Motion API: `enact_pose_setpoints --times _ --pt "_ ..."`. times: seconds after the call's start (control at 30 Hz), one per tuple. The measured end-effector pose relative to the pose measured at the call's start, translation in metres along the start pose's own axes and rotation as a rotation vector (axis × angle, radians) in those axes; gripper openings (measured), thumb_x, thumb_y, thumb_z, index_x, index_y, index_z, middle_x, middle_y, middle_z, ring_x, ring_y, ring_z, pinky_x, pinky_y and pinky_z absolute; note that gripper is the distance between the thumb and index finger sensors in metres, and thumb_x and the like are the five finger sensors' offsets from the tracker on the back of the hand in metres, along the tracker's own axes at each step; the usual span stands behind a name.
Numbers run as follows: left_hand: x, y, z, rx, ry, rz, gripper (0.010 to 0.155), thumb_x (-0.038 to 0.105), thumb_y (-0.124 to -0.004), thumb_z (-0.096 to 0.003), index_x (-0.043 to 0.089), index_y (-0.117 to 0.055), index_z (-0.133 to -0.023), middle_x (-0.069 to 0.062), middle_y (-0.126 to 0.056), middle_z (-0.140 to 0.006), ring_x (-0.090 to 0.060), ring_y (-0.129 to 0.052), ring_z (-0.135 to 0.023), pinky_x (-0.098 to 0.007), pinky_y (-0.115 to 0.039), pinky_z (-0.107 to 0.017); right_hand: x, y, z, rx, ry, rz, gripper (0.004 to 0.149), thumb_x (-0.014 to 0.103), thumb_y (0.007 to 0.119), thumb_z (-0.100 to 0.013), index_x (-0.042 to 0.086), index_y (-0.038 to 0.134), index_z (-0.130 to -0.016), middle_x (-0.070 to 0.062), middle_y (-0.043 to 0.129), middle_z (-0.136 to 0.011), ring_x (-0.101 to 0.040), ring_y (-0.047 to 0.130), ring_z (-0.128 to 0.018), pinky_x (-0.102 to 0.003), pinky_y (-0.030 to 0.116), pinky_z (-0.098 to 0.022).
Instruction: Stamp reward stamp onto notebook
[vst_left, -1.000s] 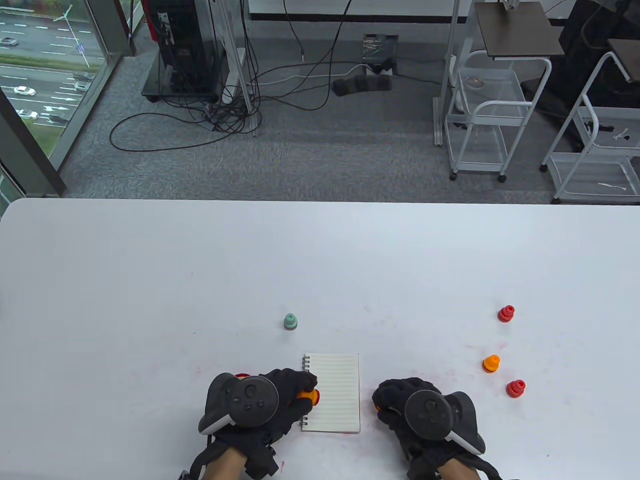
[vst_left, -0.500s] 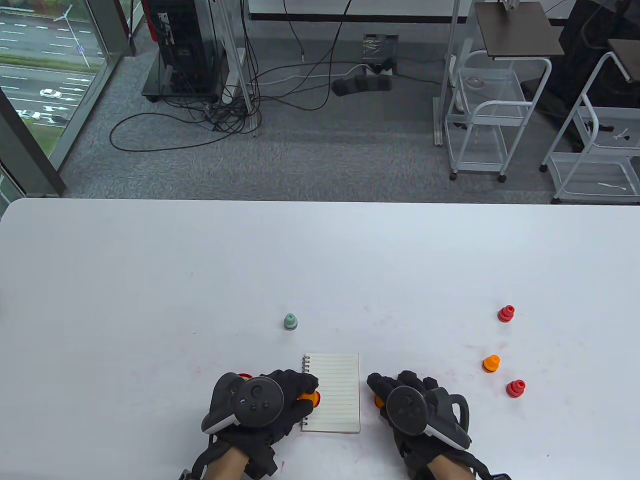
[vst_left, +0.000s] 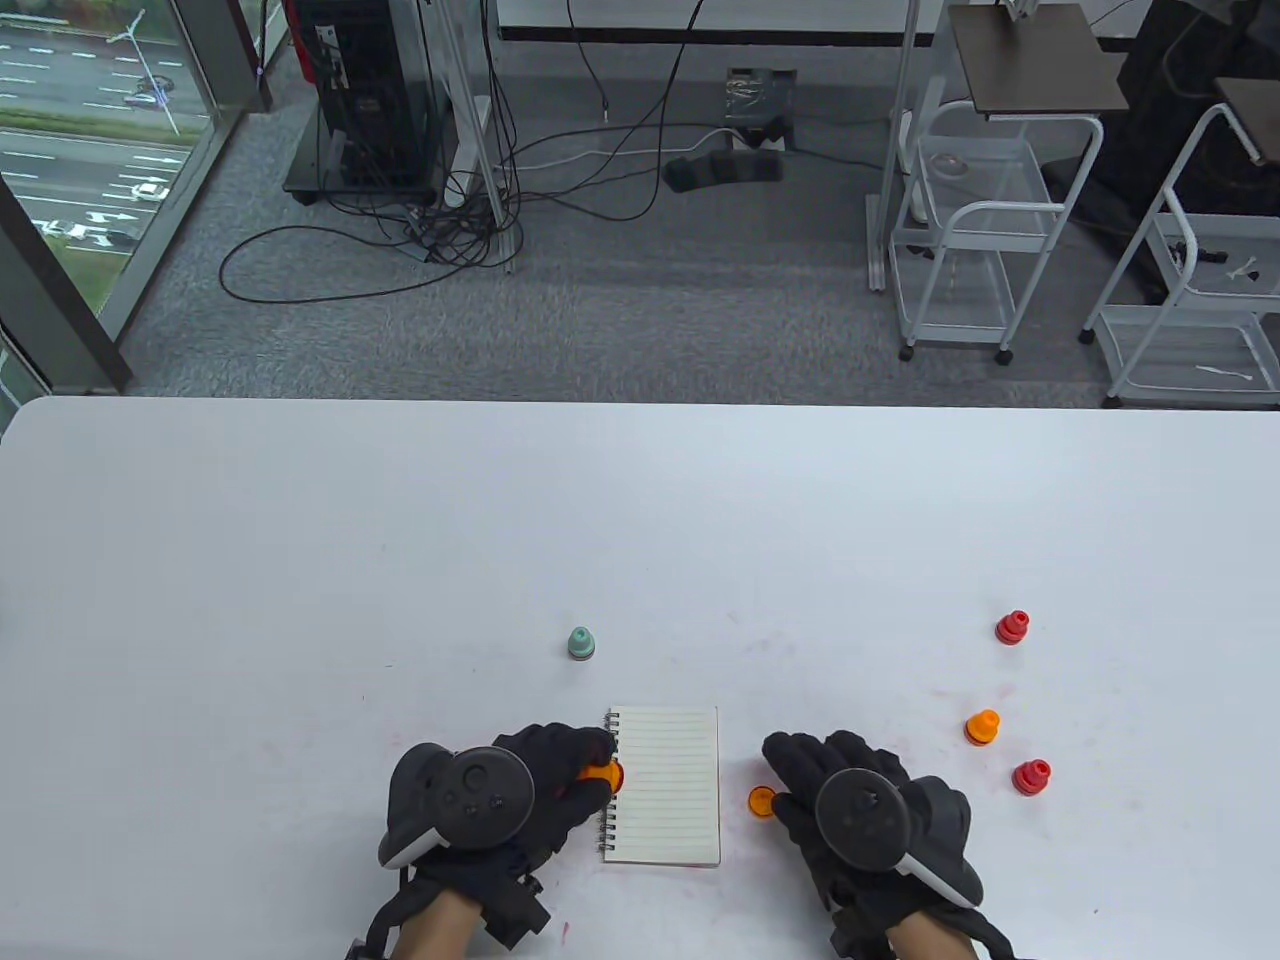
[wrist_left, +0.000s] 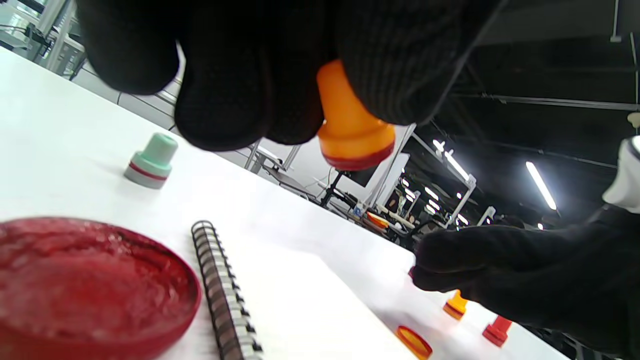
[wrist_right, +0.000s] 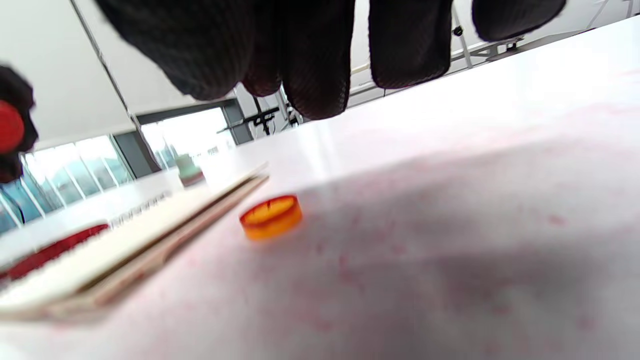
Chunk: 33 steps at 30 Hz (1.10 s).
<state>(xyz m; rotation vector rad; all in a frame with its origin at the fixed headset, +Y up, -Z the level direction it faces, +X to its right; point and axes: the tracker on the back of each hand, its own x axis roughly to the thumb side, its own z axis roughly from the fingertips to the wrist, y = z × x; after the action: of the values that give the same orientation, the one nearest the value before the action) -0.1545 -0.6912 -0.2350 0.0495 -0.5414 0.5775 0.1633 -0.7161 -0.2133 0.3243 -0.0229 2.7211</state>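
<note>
My left hand (vst_left: 560, 775) grips an orange stamp (vst_left: 602, 775) by its handle, held in the air over the spiral edge of the lined notebook (vst_left: 665, 785). In the left wrist view the stamp (wrist_left: 352, 127) hangs with its red face down, above the notebook (wrist_left: 280, 300) and a red ink pad (wrist_left: 85, 285). The stamp's orange cap (vst_left: 762, 802) lies on the table right of the notebook; it also shows in the right wrist view (wrist_right: 271, 216). My right hand (vst_left: 830, 775) is empty, fingers spread above the table just right of the cap.
A green stamp (vst_left: 581, 643) stands beyond the notebook. Two red stamps (vst_left: 1012, 627) (vst_left: 1031, 776) and an orange stamp (vst_left: 983, 727) stand at the right. The white table (vst_left: 400, 550) has faint pink ink smudges.
My right hand let go of the orange cap, left it on the table and drew back to the right. My left hand shifted a little left and back with the stamp.
</note>
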Motion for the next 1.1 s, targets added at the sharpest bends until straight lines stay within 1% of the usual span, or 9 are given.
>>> enact_pose_setpoints --times 0.1,0.3,0.43,0.63,0.8,0.83,0.93,1.0,1.1 --pt "-0.004 0.003 0.0 0.023 0.006 -0.036 0.053 0.038 -0.09 -0.0399 0.015 -0.089 -0.088 -0.01 -0.101 -0.078 -0.026 -0.102 -0.059 -0.053 -0.084 -0.057 -0.003 -0.01 0.004 -0.038 0.016 -0.035 0.053 0.036 0.078 -0.045 0.022 0.073 -0.096 -0.01 0.084 -0.099 -0.053 0.074 -0.09 -0.074 0.06 -0.062" --pt "-0.009 0.002 0.0 -0.008 0.027 -0.199 0.051 0.039 -0.092 -0.0374 0.016 -0.094 -0.083 -0.01 -0.103 -0.074 -0.026 -0.103 -0.056 -0.054 -0.083 -0.058 -0.002 -0.017 0.007 -0.073 0.004 -0.042 0.052 0.035 0.077 -0.046 0.021 0.075 -0.095 -0.011 0.086 -0.098 -0.053 0.074 -0.09 -0.074 0.061 -0.062" --pt "-0.012 -0.008 -0.002 -0.05 0.044 -0.306 0.05 0.039 -0.092 -0.0367 0.017 -0.098 -0.081 -0.009 -0.104 -0.071 -0.025 -0.103 -0.055 -0.053 -0.084 -0.057 -0.002 -0.016 0.006 -0.067 -0.006 -0.04 0.052 0.036 0.076 -0.046 0.021 0.075 -0.095 -0.011 0.085 -0.099 -0.053 0.074 -0.089 -0.073 0.062 -0.062" --pt "-0.017 -0.026 -0.008 -0.133 0.062 -0.372 0.049 0.039 -0.093 -0.0367 0.016 -0.099 -0.079 -0.009 -0.103 -0.071 -0.025 -0.102 -0.055 -0.054 -0.083 -0.057 -0.003 -0.018 0.007 -0.07 0.0 -0.061 0.052 0.037 0.074 -0.047 0.02 0.074 -0.096 -0.011 0.084 -0.099 -0.053 0.074 -0.089 -0.073 0.062 -0.062" --pt "-0.015 -0.037 -0.011 -0.195 0.045 -0.45 0.047 0.039 -0.092 -0.0377 0.016 -0.1 -0.078 -0.005 -0.104 -0.07 -0.024 -0.1 -0.058 -0.053 -0.083 -0.058 -0.003 -0.018 0.006 -0.073 0.002 -0.069 0.053 0.037 0.074 -0.047 0.02 0.072 -0.097 -0.012 0.082 -0.1 -0.054 0.073 -0.09 -0.072 0.063 -0.062" --pt "-0.015 -0.038 -0.012 -0.179 0.039 -0.432 0.046 0.037 -0.092 -0.0372 0.015 -0.101 -0.077 -0.006 -0.104 -0.069 -0.024 -0.1 -0.056 -0.054 -0.083 -0.057 -0.003 -0.018 0.006 -0.073 0.002 -0.07 0.054 0.037 0.074 -0.047 0.02 0.071 -0.098 -0.012 0.082 -0.101 -0.054 0.073 -0.09 -0.072 0.062 -0.062" --pt "-0.014 -0.038 -0.013 -0.199 0.044 -0.44 0.046 0.036 -0.092 -0.0373 0.014 -0.101 -0.076 -0.007 -0.104 -0.068 -0.024 -0.1 -0.055 -0.054 -0.084 -0.057 -0.003 -0.018 0.006 -0.072 0.003 -0.072 0.055 0.037 0.074 -0.047 0.02 0.07 -0.099 -0.012 0.08 -0.102 -0.054 0.072 -0.09 -0.072 0.063 -0.062" --pt "-0.017 -0.038 -0.014 -0.2 0.072 -0.399 0.045 0.036 -0.092 -0.0372 0.014 -0.102 -0.075 -0.009 -0.104 -0.067 -0.024 -0.1 -0.055 -0.054 -0.084 -0.056 -0.004 -0.018 0.006 -0.069 0.005 -0.071 0.055 0.037 0.074 -0.047 0.02 0.07 -0.099 -0.012 0.08 -0.102 -0.054 0.073 -0.09 -0.072 0.063 -0.062" --pt "-0.018 -0.037 -0.015 -0.209 0.11 -0.374 0.044 0.035 -0.093 -0.0375 0.013 -0.103 -0.075 -0.008 -0.104 -0.067 -0.025 -0.099 -0.055 -0.055 -0.084 -0.056 -0.004 -0.019 0.007 -0.071 0.009 -0.073 0.055 0.037 0.074 -0.047 0.02 0.07 -0.099 -0.012 0.08 -0.102 -0.054 0.072 -0.09 -0.072 0.062 -0.062"
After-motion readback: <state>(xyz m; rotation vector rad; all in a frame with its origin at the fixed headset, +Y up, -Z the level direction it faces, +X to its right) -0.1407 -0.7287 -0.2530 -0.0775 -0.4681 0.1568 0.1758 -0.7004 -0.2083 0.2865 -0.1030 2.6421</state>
